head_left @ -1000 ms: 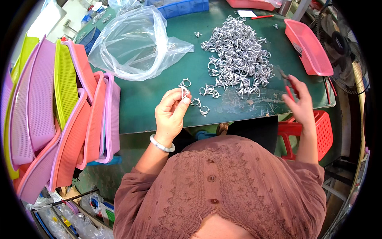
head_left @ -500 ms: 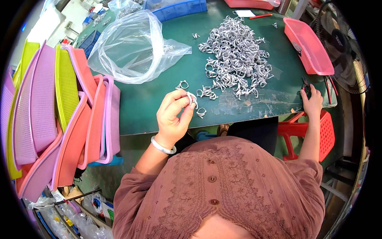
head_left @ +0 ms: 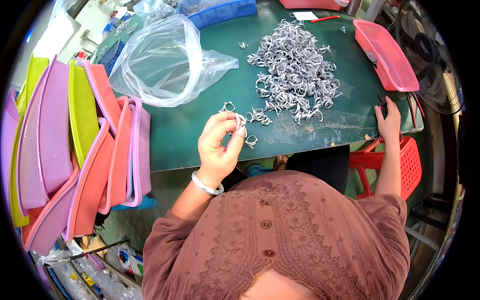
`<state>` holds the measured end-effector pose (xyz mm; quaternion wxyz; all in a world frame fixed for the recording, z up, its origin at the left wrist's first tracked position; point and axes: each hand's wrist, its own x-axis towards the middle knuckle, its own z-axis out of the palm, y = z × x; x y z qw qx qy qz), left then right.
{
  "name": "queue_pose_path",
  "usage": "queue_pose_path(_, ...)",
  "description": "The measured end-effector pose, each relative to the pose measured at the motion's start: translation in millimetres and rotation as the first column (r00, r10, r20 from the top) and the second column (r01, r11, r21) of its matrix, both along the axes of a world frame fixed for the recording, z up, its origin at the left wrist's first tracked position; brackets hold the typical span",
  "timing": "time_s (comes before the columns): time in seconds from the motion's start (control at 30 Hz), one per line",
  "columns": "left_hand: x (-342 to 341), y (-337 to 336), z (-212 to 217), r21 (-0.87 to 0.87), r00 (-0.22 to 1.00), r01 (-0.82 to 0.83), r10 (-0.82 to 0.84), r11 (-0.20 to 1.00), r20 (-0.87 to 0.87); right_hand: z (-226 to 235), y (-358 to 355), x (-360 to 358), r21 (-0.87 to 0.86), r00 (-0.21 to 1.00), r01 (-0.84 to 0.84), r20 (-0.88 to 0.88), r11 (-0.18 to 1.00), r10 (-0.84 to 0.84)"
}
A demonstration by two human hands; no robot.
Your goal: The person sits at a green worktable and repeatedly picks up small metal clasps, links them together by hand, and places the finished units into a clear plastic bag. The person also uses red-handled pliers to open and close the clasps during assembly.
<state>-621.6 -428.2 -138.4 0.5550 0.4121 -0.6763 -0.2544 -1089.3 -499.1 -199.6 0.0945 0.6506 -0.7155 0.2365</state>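
My left hand (head_left: 220, 142), a pale bangle on its wrist, pinches a silver-grey metal ring (head_left: 240, 120) between thumb and fingertips above the table's near edge. Close to those fingers lie a few loose rings, one (head_left: 251, 142) to the right and another (head_left: 228, 106) just beyond. A large heap of similar rings (head_left: 297, 70) covers the middle of the table. At the right end of the table, my right hand (head_left: 389, 122) is closed round red-handled pliers (head_left: 383, 106); their dark jaws point away from me, and the palm partly hides the handles.
A clear plastic bag (head_left: 160, 65) lies open left of the heap. Stacked pink, purple and green baskets (head_left: 85, 150) crowd the left side. A pink tray (head_left: 387, 55) sits at the right, near a fan (head_left: 425, 50). Below my right arm stands a red stool (head_left: 411, 167).
My right hand has closed round the pliers and lifted them slightly toward me and leftward. My left hand keeps its pinch on the ring, turned a little.
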Motion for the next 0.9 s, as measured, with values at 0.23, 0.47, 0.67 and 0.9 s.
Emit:
queue_pose_path(0.23,0,-2,11,-0.181,0.970,-0.100,0.137,0.978,0.202,27,36,18,0.233,0.990,0.134,-0.067,0.963,-0.122)
queue_pose_path(0.47,-3,-4,14,-0.247,0.948,-0.120,0.185,0.961,0.261,40,47,39,0.227,0.989,0.050,-0.147,0.973,-0.016)
queue_pose_path(0.67,1,-4,11,-0.210,0.955,-0.108,0.160,0.972,0.248,28,48,33,0.104,0.974,0.008,-0.228,0.995,0.016)
queue_pose_path(0.9,19,3,-1,-0.123,0.969,-0.135,0.157,0.983,0.190,12,35,17,0.044,0.980,0.030,-0.198,0.999,-0.020)
